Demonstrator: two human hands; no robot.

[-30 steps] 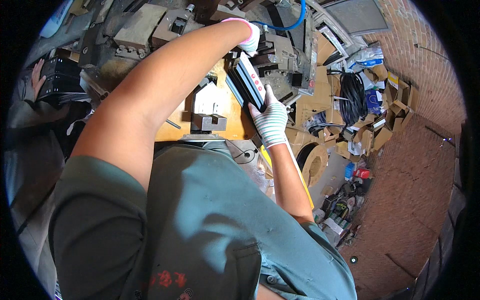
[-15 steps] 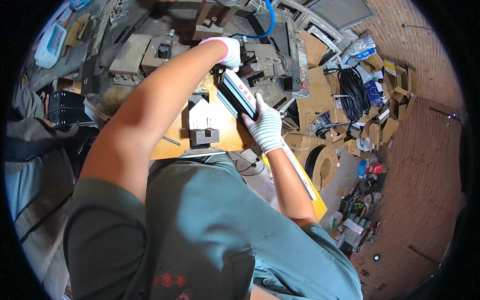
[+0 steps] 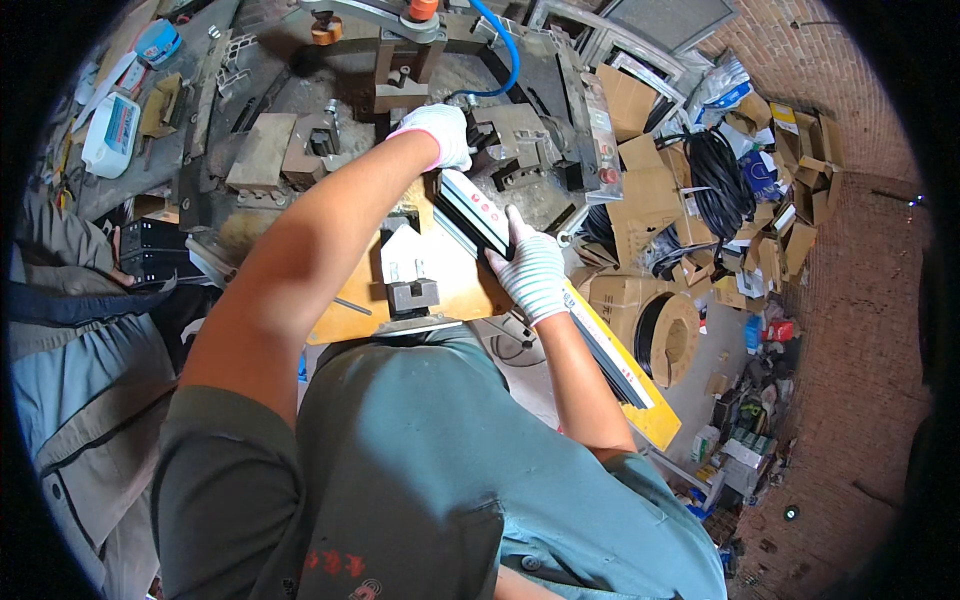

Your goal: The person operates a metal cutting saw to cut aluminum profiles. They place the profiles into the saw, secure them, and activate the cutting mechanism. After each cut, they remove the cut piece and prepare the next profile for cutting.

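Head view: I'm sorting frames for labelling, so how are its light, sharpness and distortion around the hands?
Head view: bright daylight, with both gloved hands, the left hand and right hand, sharp on the long black profile; no strong glare; the fisheye bends the profile and brick floor toward the rim, and the corners are black; the person's shirt hides the lower middle.

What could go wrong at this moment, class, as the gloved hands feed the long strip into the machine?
1. The left hand rests right against the metal clamp block; fingers could get pinched there.
2. The long dark profile strip overhangs the orange table toward the floor, steadied mid-length only by the right hand; it might tip or twist.
3. The black cable coil and cardboard boxes crowd the floor nearby, a likely trip hazard.
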